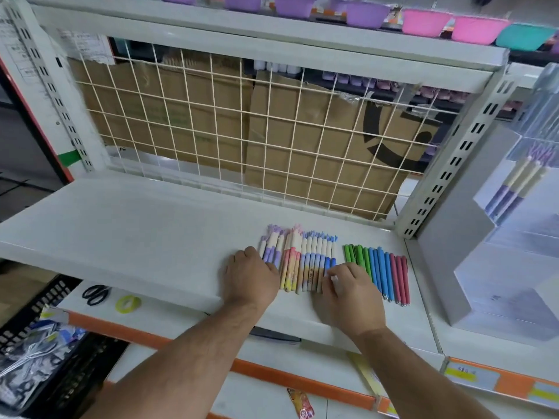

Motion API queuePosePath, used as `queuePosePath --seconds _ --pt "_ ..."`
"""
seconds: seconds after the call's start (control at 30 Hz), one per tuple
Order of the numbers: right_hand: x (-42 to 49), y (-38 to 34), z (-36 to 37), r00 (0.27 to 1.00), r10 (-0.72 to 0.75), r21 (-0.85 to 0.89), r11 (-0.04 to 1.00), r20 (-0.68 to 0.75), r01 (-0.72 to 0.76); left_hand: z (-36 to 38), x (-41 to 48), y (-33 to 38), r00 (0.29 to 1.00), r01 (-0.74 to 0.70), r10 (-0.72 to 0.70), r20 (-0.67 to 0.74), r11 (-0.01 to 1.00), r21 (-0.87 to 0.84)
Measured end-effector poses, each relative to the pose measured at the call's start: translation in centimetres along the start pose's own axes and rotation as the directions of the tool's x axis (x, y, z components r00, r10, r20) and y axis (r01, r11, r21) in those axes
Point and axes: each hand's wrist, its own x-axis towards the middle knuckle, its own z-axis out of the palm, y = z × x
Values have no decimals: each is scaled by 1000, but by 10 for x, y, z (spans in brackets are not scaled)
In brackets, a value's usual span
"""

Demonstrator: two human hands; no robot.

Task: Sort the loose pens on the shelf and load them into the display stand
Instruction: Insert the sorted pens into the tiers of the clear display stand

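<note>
display stand (520,237) blurred — cut off at right, paper notices (84,48) unreadable

Bright, even light fills the white shelf (136,225) before me, shadows faint; the edges bow, and the display stand (514,213) on my right looks blurred.

On my feed, the left hand (251,276) and right hand (352,293) are bare; both forearms, crossing the front edge of the shelf (136,225), are uncovered, with fine dark hair along them.
</note>
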Motion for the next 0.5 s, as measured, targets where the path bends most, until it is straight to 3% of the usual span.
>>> queuePosePath --seconds 0.5 --pt "-1 0 0 1000 1 -41 999 3 -1 0 -2 0 999 -30 31 -10 997 70"
